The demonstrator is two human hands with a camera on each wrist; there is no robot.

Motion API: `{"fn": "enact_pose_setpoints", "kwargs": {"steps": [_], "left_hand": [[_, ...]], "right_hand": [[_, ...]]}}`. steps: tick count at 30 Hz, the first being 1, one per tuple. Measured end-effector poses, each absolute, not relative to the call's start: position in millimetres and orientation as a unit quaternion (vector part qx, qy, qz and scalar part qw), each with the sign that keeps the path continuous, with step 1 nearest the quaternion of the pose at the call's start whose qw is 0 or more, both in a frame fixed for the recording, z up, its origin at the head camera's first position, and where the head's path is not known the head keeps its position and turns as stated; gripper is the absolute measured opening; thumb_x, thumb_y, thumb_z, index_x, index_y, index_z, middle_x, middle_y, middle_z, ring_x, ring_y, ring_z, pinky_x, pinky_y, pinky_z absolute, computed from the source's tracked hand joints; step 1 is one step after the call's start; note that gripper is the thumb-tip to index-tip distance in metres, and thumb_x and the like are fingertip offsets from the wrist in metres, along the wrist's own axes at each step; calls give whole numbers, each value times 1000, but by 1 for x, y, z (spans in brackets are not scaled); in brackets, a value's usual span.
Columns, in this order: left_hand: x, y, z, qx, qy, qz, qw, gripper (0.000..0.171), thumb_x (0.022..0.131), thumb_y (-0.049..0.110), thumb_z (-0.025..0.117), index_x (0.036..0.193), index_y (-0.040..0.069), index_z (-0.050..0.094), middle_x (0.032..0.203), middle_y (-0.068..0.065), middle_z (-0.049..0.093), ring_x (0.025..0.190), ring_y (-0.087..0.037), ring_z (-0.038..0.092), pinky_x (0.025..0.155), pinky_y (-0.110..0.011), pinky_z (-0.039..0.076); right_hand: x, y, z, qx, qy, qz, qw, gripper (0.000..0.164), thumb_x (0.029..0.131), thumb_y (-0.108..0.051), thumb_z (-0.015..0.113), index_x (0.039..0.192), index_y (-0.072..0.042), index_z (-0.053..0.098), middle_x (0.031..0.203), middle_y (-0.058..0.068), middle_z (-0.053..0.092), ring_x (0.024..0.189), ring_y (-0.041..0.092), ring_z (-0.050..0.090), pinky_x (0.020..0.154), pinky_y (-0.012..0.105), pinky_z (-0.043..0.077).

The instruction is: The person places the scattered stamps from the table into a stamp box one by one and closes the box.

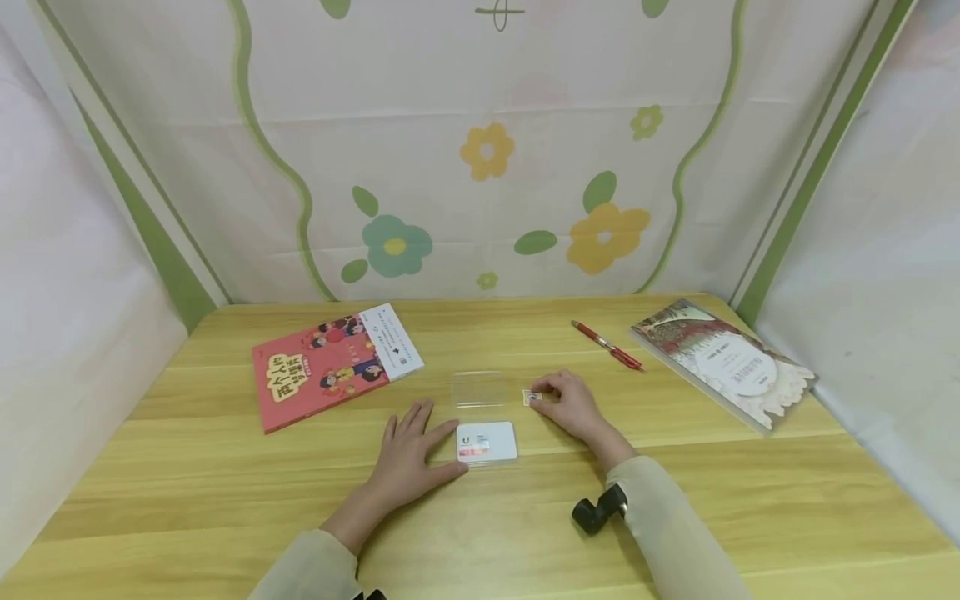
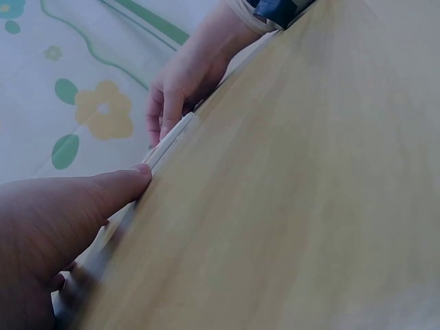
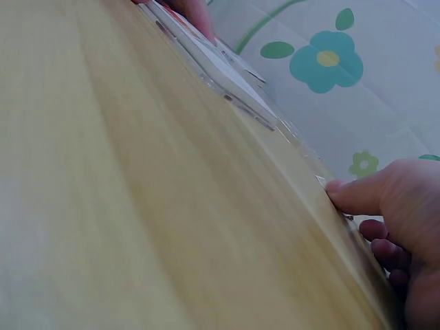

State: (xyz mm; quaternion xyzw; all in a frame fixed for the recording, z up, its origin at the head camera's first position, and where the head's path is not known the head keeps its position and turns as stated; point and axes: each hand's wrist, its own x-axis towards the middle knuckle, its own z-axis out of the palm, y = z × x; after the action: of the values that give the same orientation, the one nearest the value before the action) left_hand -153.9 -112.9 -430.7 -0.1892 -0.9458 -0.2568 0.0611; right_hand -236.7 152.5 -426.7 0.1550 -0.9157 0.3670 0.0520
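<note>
Head view, right hand (image 1: 577,410) pinches one small square (image 1: 528,398) mid-table (image 1: 225,500), left hand (image 1: 405,457), fingers spread, touches one white slab (image 1: 498,443), one clear plastic piece (image 1: 477,389) beyond, two books (image 1: 318,371), one pen (image 1: 609,347) nearer the far edge

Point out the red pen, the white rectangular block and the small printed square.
Red pen (image 1: 606,343): head view, middle of its barrel.
White rectangular block (image 1: 495,441): head view, top face.
Small printed square (image 1: 529,398): head view, uncovered left part.

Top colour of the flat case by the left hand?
Flat case: mostly white, reddish patch; best in head view.
</note>
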Motion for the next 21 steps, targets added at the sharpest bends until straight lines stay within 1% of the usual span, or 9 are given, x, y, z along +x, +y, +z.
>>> {"fn": "enact_pose_setpoints", "kwargs": {"steps": [5,10,15,21], "left_hand": [[-154,-113,-431,-189,-946,-257,58,63,72,57,56,122,20,52,136,-17,26,125,-32,15,96,-53,3],[-155,-113,-430,-189,-945,-259,57,62,72,57,57,122,20,52,136,-17,26,125,-32,15,96,-54,3],[-154,-113,-430,-189,-946,-258,57,62,71,56,57,122,20,52,136,-17,26,125,-32,15,96,-54,3],[-154,-113,-431,-190,-945,-258,60,63,71,57,57,122,20,52,136,-17,26,125,-32,15,96,-54,3]], "right_hand": [[-237,153,-426,164,-916,363,50,13,75,-18,66,85,-10,63,86,0,51,78,17,43,69,34,34],[-236,153,-426,189,-909,367,60,8,75,-13,67,81,-10,62,82,-1,52,72,15,44,65,30,37],[-236,153,-426,199,-902,379,51,9,76,-10,65,83,-8,60,78,-1,51,68,13,45,60,28,39],[-234,151,-425,190,-903,384,35,15,78,-9,64,92,-5,63,80,0,52,69,13,47,61,28,41]]}}
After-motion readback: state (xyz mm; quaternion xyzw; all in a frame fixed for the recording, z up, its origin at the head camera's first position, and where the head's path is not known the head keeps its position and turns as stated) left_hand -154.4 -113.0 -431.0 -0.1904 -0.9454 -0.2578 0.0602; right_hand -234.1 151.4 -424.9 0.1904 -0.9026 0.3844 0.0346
